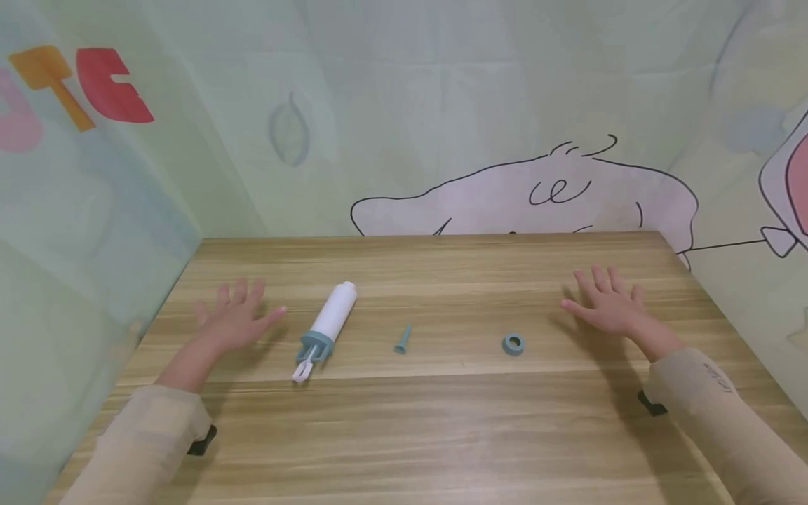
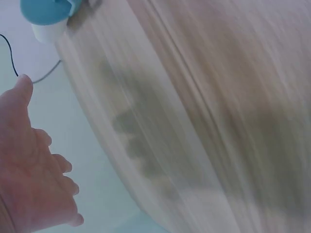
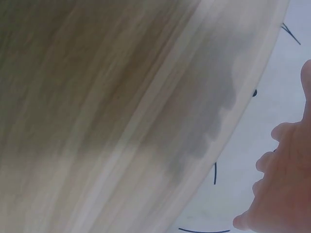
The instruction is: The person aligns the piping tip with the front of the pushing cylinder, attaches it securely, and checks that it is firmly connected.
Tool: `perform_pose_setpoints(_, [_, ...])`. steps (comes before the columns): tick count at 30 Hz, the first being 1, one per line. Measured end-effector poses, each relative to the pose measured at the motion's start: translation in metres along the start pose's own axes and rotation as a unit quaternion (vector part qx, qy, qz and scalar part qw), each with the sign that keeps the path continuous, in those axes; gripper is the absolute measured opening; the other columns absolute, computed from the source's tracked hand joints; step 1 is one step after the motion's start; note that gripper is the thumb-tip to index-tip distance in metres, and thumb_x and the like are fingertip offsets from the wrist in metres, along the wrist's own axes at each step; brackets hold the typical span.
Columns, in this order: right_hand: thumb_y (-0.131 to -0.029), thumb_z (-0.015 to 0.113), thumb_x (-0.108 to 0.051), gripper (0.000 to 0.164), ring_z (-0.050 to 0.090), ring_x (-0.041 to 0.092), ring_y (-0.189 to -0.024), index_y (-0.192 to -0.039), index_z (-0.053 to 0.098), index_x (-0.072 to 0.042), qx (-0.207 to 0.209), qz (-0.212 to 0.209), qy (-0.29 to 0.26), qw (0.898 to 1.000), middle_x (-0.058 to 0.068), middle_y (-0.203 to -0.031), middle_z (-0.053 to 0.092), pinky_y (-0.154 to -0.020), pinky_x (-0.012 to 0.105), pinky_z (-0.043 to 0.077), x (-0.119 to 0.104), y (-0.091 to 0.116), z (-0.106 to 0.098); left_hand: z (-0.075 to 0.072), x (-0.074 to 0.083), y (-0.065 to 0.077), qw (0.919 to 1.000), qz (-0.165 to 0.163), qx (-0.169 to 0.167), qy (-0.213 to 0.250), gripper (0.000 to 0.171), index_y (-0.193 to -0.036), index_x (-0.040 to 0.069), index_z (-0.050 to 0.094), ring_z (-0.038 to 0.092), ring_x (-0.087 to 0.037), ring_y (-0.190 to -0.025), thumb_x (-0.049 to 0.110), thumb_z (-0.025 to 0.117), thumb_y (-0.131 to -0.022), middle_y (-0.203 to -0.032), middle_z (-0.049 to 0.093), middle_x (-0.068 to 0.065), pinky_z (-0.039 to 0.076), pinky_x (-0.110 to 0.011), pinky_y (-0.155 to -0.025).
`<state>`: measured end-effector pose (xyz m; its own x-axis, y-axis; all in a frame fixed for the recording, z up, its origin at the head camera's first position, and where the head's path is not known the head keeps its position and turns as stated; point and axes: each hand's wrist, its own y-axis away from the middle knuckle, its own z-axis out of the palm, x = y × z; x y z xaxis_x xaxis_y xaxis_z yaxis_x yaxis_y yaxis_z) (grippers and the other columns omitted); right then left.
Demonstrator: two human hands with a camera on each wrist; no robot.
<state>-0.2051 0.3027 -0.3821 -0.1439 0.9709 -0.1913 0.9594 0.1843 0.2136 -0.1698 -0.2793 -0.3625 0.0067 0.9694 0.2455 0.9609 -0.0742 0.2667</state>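
Note:
My left hand [image 1: 232, 324] is held over the left side of the table with its fingers spread, touching nothing. Just to its right lies a syringe-like tube [image 1: 335, 312], white with a blue-grey flange and a white looped plunger handle. Part of its blue flange [image 2: 46, 12] shows at the top of the left wrist view. A small blue-grey tapered nozzle [image 1: 402, 340] lies near the table's middle. Farther right is a blue-grey ring [image 1: 513, 344], with a hole through it. My right hand [image 1: 607, 303], fingers spread and holding nothing, hovers right of the ring.
The wood-grain tabletop [image 1: 416, 435] runs back to a pale printed cloth [image 1: 404, 140], which also hangs along the left and right sides. Dark devices [image 1: 202, 442] are worn under both sleeve cuffs.

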Motion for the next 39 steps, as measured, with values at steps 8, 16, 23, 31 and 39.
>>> perform_pose_setpoints(8, [-0.083,0.031,-0.066,0.084,-0.013,0.046,-0.130,-0.142,0.008,-0.011,0.009,-0.017,-0.001,1.000,0.026,-0.145,-0.003,-0.091,0.071,-0.009,-0.011,0.000,-0.002,0.000,0.024,0.000,0.9995,0.026,0.011,-0.014,0.088,-0.142,0.008,0.000,-0.014,-0.050,-0.127,0.068,0.024,-0.082,-0.143,-0.008,-0.028,-0.018,-0.068,-0.089])
perform_pose_setpoints(16, [-0.083,0.029,-0.066,0.084,-0.017,0.043,-0.130,-0.143,0.004,-0.013,0.002,-0.034,0.003,0.999,0.024,-0.145,-0.008,-0.091,0.069,-0.012,-0.022,0.000,-0.002,0.002,0.046,-0.001,0.9981,0.058,0.011,-0.020,0.086,-0.142,0.008,0.003,-0.012,-0.049,-0.128,0.066,0.026,-0.083,-0.144,-0.006,-0.027,-0.016,-0.068,-0.091])
perform_pose_setpoints(23, [-0.084,0.033,-0.063,0.081,-0.015,0.040,-0.132,-0.143,0.003,-0.017,0.006,-0.054,0.008,0.999,0.021,-0.147,-0.007,-0.093,0.068,-0.010,-0.036,0.001,0.000,0.006,0.070,-0.001,0.9957,0.084,0.012,-0.036,0.087,-0.142,0.009,0.008,-0.007,-0.047,-0.130,0.068,0.026,-0.082,-0.145,0.001,-0.025,-0.009,-0.070,-0.092])
perform_pose_setpoints(31, [-0.084,0.037,-0.060,0.080,-0.011,0.040,-0.133,-0.143,0.009,-0.015,0.019,-0.084,0.021,0.996,0.018,-0.148,-0.003,-0.095,0.068,-0.008,-0.049,0.001,0.006,0.016,0.089,-0.006,0.9924,0.110,0.024,-0.051,0.077,-0.142,0.011,0.015,-0.002,-0.045,-0.132,0.059,0.036,-0.085,-0.146,0.008,-0.022,-0.004,-0.069,-0.094])
perform_pose_setpoints(39, [-0.083,0.043,-0.057,0.080,-0.002,0.040,-0.134,-0.143,0.012,-0.014,0.023,-0.117,0.027,0.993,0.019,-0.147,0.004,-0.096,0.068,-0.004,-0.064,0.006,0.009,0.027,0.106,-0.005,0.9883,0.140,0.029,-0.054,0.075,-0.142,0.016,0.014,0.003,-0.042,-0.133,0.056,0.040,-0.085,-0.147,0.011,-0.017,-0.001,-0.068,-0.096])
